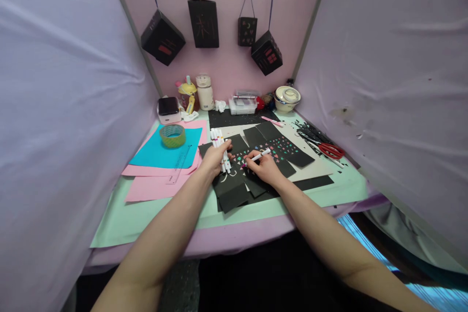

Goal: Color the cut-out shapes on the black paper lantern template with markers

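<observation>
My left hand [215, 157] is closed around a bundle of several white marker pens [218, 137], resting over the left part of the black paper. Between the fingers of my right hand [266, 167] is one white marker [262, 153], its dark purple tip at the black paper [229, 186]. Small drawn shapes in pink, green, white and blue cover the middle of that paper. A white curved line shows just below the bundle. Several black pieces overlap here, so I cannot tell exactly where each one ends.
Left are blue paper [149, 154], a tape roll [172, 136], a clear ruler [181, 163] and pink sheets [153, 190]. Red-handled scissors [331, 150] lie right among black scraps. Bottles [205, 93], a plastic box [243, 104] and a lidded bowl [287, 97] stand behind. Black boxes [204, 24] hang above.
</observation>
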A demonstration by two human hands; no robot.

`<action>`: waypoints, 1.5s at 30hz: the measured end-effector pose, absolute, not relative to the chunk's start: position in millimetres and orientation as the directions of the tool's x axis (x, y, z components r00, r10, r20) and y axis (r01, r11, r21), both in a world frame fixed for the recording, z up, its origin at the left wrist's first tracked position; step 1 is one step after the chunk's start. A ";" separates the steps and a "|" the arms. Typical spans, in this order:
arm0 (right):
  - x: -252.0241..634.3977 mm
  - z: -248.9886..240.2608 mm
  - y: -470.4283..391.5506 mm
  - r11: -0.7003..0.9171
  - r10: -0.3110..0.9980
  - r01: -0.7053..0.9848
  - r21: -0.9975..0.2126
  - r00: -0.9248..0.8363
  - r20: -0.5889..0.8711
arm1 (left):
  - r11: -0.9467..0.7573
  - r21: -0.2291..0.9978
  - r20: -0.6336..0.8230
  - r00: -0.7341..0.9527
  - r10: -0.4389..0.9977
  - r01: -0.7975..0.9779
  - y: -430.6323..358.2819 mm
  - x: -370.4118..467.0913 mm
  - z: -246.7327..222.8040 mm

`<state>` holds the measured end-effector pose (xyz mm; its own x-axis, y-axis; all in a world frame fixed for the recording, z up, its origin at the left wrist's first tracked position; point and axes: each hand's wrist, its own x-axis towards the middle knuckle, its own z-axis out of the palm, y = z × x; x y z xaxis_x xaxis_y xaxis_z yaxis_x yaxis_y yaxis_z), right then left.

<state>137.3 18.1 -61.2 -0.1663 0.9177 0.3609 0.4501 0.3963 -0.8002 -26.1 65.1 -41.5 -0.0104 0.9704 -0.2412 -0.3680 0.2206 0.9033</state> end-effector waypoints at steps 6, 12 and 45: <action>137.1 -61.2 18.0 0.413 0.911 0.419 -0.809 -0.174 0.375 | 0.225 0.905 -0.245 -0.012 0.969 -0.362 64.7 -26.1 -40.5; 137.9 -62.5 18.6 0.422 0.907 0.429 -0.799 -0.195 0.374 | 0.228 0.908 -0.248 -0.013 0.969 -0.352 63.4 -25.6 -39.4; 137.5 -61.3 17.8 0.391 0.921 0.443 -0.807 -0.177 0.349 | 0.222 0.907 -0.240 -0.006 0.971 -0.357 63.5 -25.4 -39.9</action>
<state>137.5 17.8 -61.3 -0.1765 0.9205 0.3486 0.4428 0.3905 -0.8071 -25.4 63.5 -39.9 -0.0057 0.9708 -0.2397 -0.3570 0.2219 0.9074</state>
